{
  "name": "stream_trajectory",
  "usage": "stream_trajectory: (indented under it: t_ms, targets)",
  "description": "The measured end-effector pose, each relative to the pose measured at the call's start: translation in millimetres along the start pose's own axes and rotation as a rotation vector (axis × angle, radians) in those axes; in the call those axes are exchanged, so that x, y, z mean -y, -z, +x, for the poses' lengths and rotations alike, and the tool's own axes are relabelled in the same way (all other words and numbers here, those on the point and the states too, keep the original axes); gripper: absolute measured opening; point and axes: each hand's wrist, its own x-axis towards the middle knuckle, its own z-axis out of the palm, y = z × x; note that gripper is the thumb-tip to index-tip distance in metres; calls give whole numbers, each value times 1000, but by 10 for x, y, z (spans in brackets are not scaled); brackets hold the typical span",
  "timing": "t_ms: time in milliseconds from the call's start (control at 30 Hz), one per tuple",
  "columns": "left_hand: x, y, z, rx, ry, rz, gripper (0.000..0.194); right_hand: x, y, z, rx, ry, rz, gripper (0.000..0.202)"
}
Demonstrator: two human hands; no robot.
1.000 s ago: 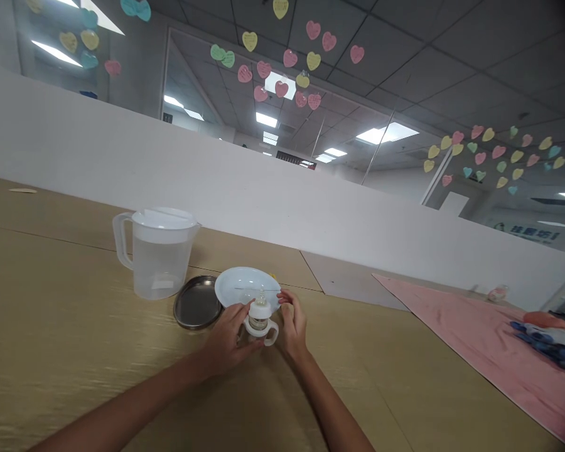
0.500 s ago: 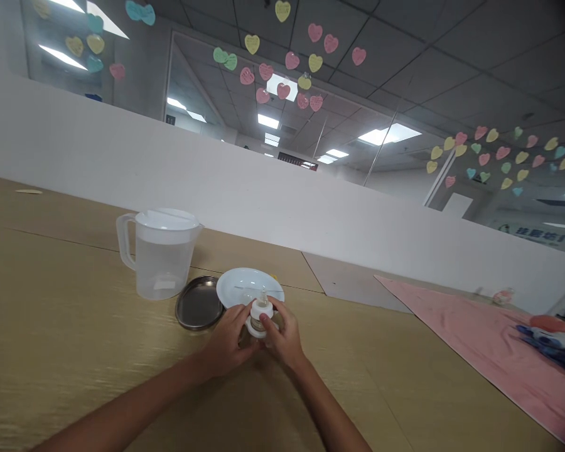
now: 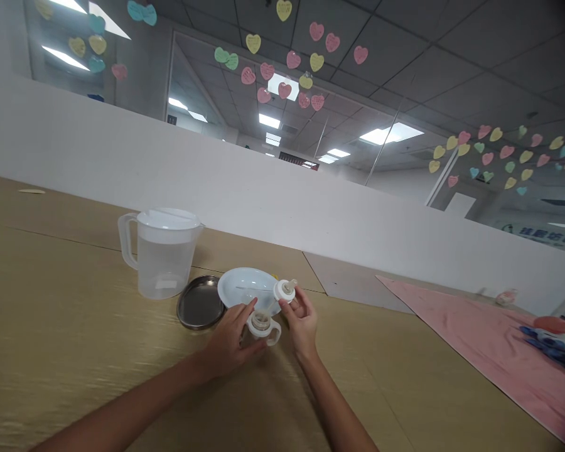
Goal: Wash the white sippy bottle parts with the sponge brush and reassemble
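Note:
A small clear bottle (image 3: 262, 321) with a white collar and side handle stands open-topped in front of me, and my left hand (image 3: 230, 336) is wrapped round its left side. My right hand (image 3: 302, 321) grips a white cap with a nipple (image 3: 285, 290), tilted to the right, above and to the right of the bottle's mouth. Just behind lies a white oval dish (image 3: 240, 280) with something clear in it. A round dark metal tray (image 3: 200, 304) sits beside the dish, left of the bottle.
A lidded clear pitcher (image 3: 166, 260) of liquid stands at the back left. A pink cloth (image 3: 489, 339) covers the right side, with a blue and orange bundle (image 3: 553, 339) on it. A white partition (image 3: 263, 188) runs behind the table.
The cap has come off the bottle; my right hand has moved it up and to the right. My left hand has stayed at the bottle, whose mouth and handle now show.

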Motion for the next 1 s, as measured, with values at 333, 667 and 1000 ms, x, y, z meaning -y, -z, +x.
stream_trajectory:
  t_ms: [333,667,1000]
  targets:
    - [-7,-5,-9,11,12,4,76,172,102,152,-90,110,92,54]
    - [-1,2,-9,18,16,14,74,211,126,183,-305,281,-29,51]
    - [-39,33,11,17,1,23,69,174,104,182,-252,232,-55,50]
